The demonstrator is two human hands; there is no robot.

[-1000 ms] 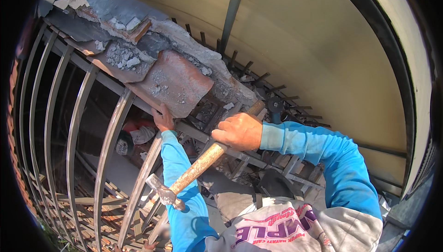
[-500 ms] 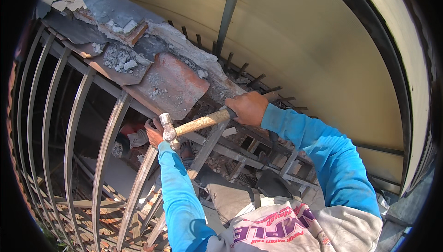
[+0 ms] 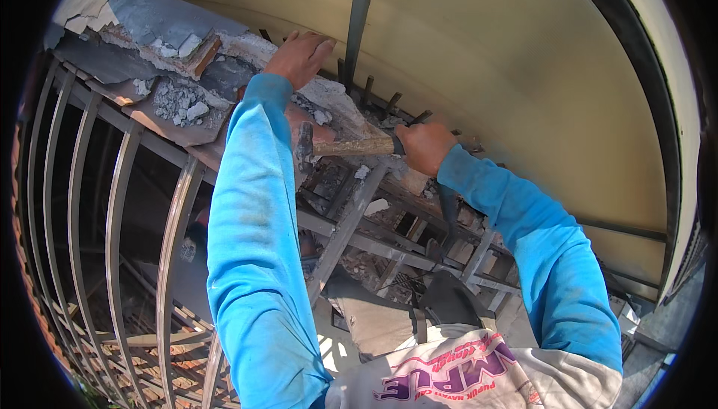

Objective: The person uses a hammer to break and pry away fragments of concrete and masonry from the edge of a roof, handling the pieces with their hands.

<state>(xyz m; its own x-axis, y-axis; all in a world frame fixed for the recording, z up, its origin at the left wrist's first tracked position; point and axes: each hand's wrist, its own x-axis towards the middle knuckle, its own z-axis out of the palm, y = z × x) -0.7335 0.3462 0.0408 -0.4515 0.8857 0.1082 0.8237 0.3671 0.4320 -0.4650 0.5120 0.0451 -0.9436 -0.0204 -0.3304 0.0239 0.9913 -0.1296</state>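
Note:
My right hand (image 3: 428, 147) is wrapped round the wooden handle of a hammer (image 3: 353, 147). The hammer lies nearly level, its metal head toward the left, over the broken masonry. Farther up, my left hand (image 3: 301, 59) rests on the crumbled top of the wall (image 3: 258, 48), fingers stretched out toward the yellowish panel and nothing seen in them. Beneath my left forearm lie clay roof tiles (image 3: 173, 118), partly hidden by the blue sleeve. Grey mortar rubble (image 3: 183, 104) is scattered over them.
Curved metal bars (image 3: 120, 192) run down the left side. A metal frame (image 3: 348, 233) crosses below the hammer, with debris under it. Short rods (image 3: 393, 102) stick out along the wall beside the large yellowish panel (image 3: 486, 57). Another dark upright post (image 3: 360, 20) stands against that panel.
My left hand has moved from beside the metal bars up and onto the wall top. My right hand has shifted the hammer slightly up and right, and its handle is now nearly level.

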